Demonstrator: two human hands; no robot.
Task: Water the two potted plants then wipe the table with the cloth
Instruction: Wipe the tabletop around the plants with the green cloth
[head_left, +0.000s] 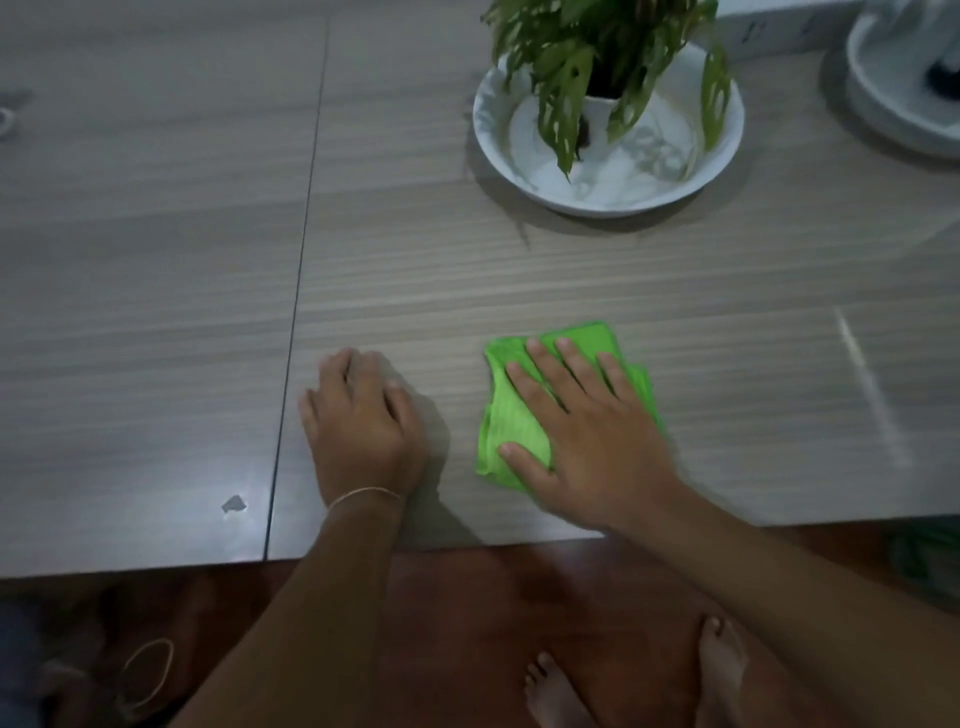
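The green cloth (524, 410) is pressed flat on the table (156, 260) by the spread right hand (587, 426). The left hand (363, 426) is rested beside it, fingers loosely curled, nothing held. No writing can be read

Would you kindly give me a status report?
Right hand flat on cloth. Left hand resting on table. Plant beyond cloth.

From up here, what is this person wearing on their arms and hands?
Very little. Both forearms are bare, with no sleeves in view and no gloves. The left hand has a thin, pale string-like band around its wrist. The right hand shows no rings, watch or band.
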